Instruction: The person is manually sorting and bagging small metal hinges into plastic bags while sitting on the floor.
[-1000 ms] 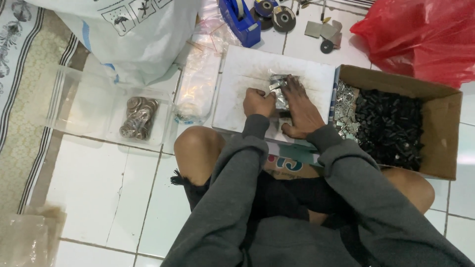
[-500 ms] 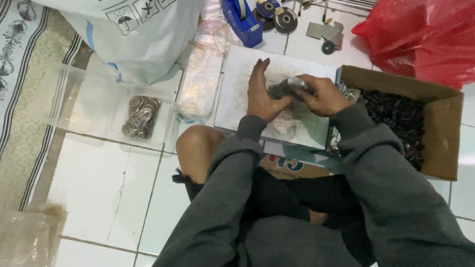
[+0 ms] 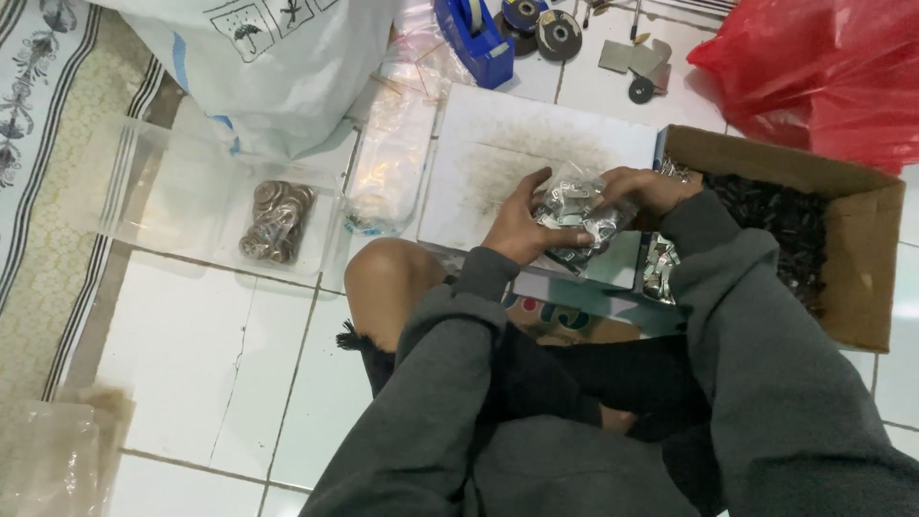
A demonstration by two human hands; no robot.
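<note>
Both of my hands hold a small clear plastic bag [image 3: 576, 213] filled with shiny metal parts, lifted just above a white board [image 3: 498, 153] on my lap. My left hand [image 3: 519, 228] grips the bag's left side and underside. My right hand [image 3: 643, 190] closes on its right end, beside the cardboard box [image 3: 866, 268]. Grey sleeves cover both forearms.
The cardboard box at the right holds dark small parts and several silver pieces. A clear plastic tray [image 3: 153, 191] with a bag of round metal discs [image 3: 276, 220] lies to the left. A blue tape dispenser [image 3: 474, 38], a red plastic bag [image 3: 823, 67] and a white sack [image 3: 268, 57] sit behind.
The bag of metal parts has been lifted off the white board and is now gripped between both hands, which shifted right toward the box.
</note>
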